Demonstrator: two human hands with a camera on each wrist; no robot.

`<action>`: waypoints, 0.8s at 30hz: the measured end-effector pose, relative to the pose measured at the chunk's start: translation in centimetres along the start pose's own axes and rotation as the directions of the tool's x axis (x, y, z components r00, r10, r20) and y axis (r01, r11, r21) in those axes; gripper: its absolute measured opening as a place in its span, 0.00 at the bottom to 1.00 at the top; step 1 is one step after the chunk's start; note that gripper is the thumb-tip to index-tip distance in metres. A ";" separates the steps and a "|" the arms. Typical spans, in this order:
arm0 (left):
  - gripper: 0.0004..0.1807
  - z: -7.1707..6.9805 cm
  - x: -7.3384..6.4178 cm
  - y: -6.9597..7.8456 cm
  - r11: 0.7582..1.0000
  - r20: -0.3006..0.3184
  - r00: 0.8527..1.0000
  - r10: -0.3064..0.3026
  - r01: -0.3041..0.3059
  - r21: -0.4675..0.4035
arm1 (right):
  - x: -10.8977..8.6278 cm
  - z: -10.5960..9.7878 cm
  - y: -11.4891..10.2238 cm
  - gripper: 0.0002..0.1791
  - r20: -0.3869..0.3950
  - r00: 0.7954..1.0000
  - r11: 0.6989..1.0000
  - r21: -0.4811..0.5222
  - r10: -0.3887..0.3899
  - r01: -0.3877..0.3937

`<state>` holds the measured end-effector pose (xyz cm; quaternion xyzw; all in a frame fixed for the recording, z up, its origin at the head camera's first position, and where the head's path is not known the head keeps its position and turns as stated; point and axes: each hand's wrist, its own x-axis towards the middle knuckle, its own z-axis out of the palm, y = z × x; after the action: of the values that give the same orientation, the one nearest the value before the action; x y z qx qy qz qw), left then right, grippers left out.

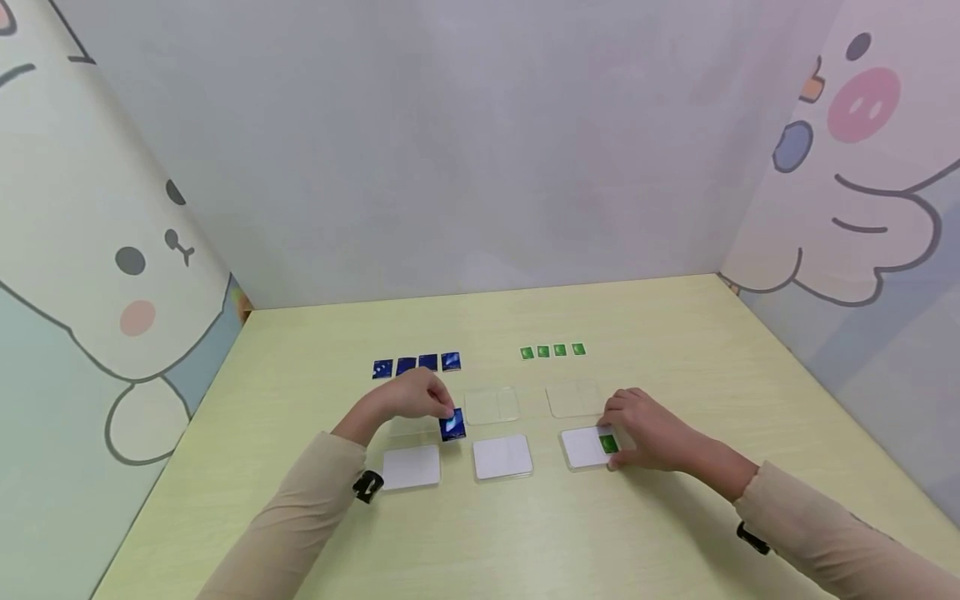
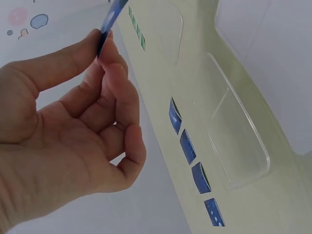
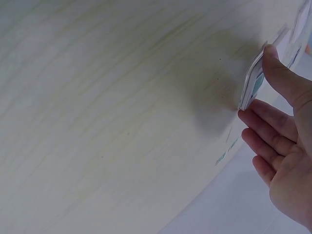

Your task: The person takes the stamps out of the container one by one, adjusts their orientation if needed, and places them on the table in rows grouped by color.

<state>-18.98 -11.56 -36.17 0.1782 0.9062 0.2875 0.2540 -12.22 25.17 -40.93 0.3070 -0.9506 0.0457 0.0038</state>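
Between thumb and fingertips, my left hand (image 1: 415, 395) pinches a small blue card (image 1: 453, 427), raised over the table beside a clear plastic lid (image 1: 411, 427). In the left wrist view the card (image 2: 111, 20) is seen nearly edge-on. My right hand (image 1: 647, 428) grips a shallow case with a white face (image 1: 582, 448) by its right end, thumb at the near edge and fingers at the far edge. A small green card (image 1: 608, 444) lies on that white face near the thumb. The right wrist view shows the case's edge (image 3: 248, 80) between thumb and fingers.
Two more white-faced cases, a left one (image 1: 411, 467) and a middle one (image 1: 502, 457), lie in line. Behind them are a middle clear lid (image 1: 492, 406) and a right clear lid (image 1: 572, 400). Farther back sit several blue cards (image 1: 428, 362) and several green cards (image 1: 543, 352).
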 end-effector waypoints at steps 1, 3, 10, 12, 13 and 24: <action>0.05 -0.1 -0.1 -0.1 1.000 -0.001 1.000 -0.003 0.003 -0.002 | 0.0 0.0 0.0 0.26 -0.002 1.000 1.000 -0.002 -0.002 0.002; 0.05 -0.2 -0.2 -0.2 1.000 -0.002 1.000 -0.013 0.013 -0.003 | 0.1 -0.1 0.0 0.26 -0.006 1.000 1.000 -0.004 -0.009 0.009; 0.06 -0.6 -0.6 -0.7 0.999 -0.003 0.999 -0.034 0.034 -0.011 | 0.1 -0.1 0.0 0.26 -0.012 1.000 1.000 -0.002 -0.005 0.005; 0.06 -0.8 -0.7 -0.8 0.999 -0.005 1.000 -0.030 0.030 -0.012 | 0.1 -0.1 -0.1 0.27 -0.012 1.000 1.000 0.002 -0.005 0.005; 0.06 -0.8 -0.8 -0.9 0.999 -0.007 1.000 -0.030 0.029 -0.013 | 0.1 -0.1 0.0 0.27 -0.009 1.000 1.000 0.002 -0.003 0.003; 0.06 -2.3 -2.0 -1.6 1.000 -0.019 1.000 0.001 0.000 0.027 | -0.1 0.1 -0.1 0.26 -0.033 0.999 0.999 -0.002 -0.032 0.032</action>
<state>-18.92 -14.70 -34.79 0.1790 0.9123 0.2771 0.2427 -12.09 25.18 -40.99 0.3212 -0.9455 0.0498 0.0202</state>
